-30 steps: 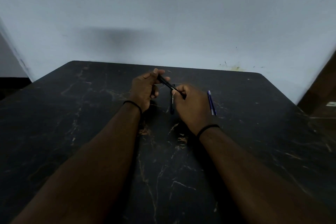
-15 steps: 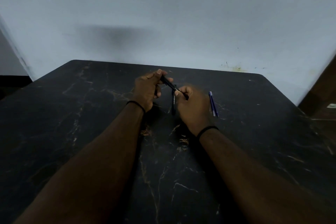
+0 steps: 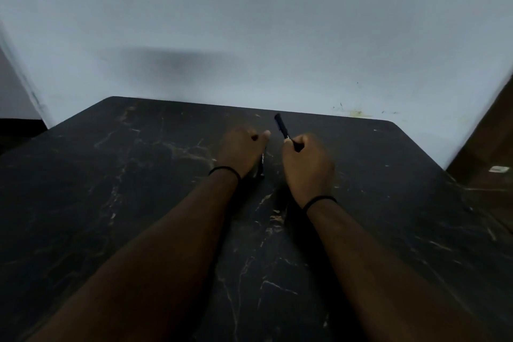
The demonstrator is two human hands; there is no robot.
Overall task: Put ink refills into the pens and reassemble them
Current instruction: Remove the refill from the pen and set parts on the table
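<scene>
My right hand (image 3: 308, 164) grips a black pen (image 3: 281, 125) by its lower end, and the rest of the pen sticks up and away to the left. My left hand (image 3: 241, 150) hovers just left of it with its fingers curled and its thumb pointing at the pen. Whether the left hand holds a small part I cannot tell. Between the two hands another dark pen (image 3: 262, 164) lies on the black marble table (image 3: 138, 175), partly under the left hand. No loose refill is visible.
The table's far edge meets a pale wall (image 3: 249, 36). A brown wooden surface (image 3: 488, 147) stands past the table's right edge. Both forearms stretch across the table's near half.
My left hand has let go of the black pen's upper end and moved left. The right hand has shifted right with the pen and now covers the blue pen that lay beside it.
</scene>
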